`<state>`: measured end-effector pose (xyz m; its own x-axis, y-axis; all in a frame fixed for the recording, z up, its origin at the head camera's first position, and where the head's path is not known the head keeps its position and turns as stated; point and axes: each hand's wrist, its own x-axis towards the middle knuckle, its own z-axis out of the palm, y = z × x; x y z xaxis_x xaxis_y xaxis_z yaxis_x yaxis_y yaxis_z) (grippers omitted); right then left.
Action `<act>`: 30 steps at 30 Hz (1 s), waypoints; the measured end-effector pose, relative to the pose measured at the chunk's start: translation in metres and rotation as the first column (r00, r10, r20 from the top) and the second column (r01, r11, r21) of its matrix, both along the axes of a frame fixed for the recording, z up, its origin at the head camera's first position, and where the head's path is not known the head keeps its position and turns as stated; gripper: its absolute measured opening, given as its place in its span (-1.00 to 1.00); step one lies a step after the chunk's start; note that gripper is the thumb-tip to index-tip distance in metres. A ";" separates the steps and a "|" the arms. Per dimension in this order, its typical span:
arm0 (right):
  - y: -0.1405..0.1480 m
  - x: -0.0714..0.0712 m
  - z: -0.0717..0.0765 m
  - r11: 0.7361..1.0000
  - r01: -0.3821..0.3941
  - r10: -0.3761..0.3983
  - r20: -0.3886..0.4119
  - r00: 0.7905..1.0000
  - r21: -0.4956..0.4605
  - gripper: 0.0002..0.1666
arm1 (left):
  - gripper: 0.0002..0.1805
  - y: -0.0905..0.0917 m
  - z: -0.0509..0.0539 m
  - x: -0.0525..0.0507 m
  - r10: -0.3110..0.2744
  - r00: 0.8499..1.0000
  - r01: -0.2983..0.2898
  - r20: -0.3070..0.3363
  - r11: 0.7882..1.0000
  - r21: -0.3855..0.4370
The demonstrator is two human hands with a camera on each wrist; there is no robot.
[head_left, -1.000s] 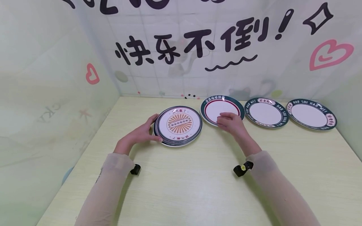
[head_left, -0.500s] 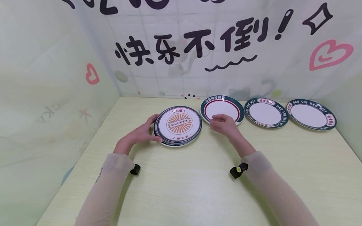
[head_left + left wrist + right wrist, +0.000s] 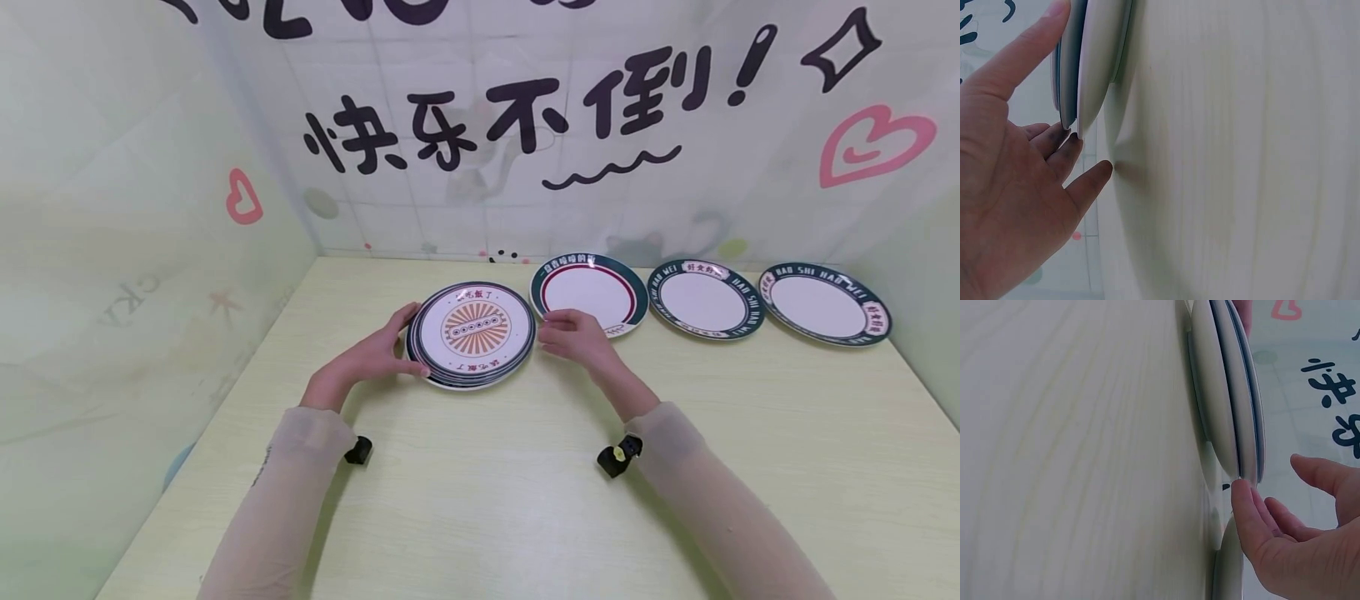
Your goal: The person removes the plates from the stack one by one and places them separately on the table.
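Observation:
A stack of several round plates (image 3: 477, 331) lies left of centre, its top plate white with an orange sunburst. My left hand (image 3: 375, 343) rests against its left rim, thumb at the front and fingers farther back; in the left wrist view this hand (image 3: 1019, 169) has relaxed, spread fingers beside the rims (image 3: 1099, 56). At the stack's right edge is my right hand (image 3: 581, 337), loosely extended and holding nothing. In the right wrist view that hand (image 3: 1304, 544) has fingertips at the lower end of the stacked plates (image 3: 1216, 387); whether they touch is unclear.
Behind the right hand lies a green-rimmed plate with a red ring (image 3: 588, 292). Two more green-rimmed plates, one in the middle (image 3: 705, 302) and one far right (image 3: 817, 307), lie along the back. A printed backdrop (image 3: 450, 217) borders the wooden table (image 3: 480, 500).
My right hand has moved left from in front of the red-ringed plate to the right edge of the stack. The left hand and the plates have stayed put.

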<state>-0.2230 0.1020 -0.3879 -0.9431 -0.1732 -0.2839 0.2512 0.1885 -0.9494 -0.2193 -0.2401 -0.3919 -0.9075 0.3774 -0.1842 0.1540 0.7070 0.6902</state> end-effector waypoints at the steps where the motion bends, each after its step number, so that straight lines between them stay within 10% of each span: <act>1: -0.002 0.000 0.000 1.000 -0.006 0.006 -0.001 1.000 0.007 -0.42 | 0.37 0.000 0.000 0.000 -0.001 1.000 0.001 -0.002 1.000 0.001; 30: -0.029 -0.017 -0.003 0.955 0.014 -0.008 -0.022 1.000 0.298 -0.42 | 0.37 -0.001 -0.003 -0.001 -0.012 1.000 0.012 -0.021 1.000 0.004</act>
<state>-0.2405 0.0731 -0.3912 -0.9507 -0.0732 -0.3013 0.2358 0.4607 -0.8557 -0.2199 -0.2413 -0.3945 -0.9064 0.3895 -0.1636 0.1771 0.7019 0.6899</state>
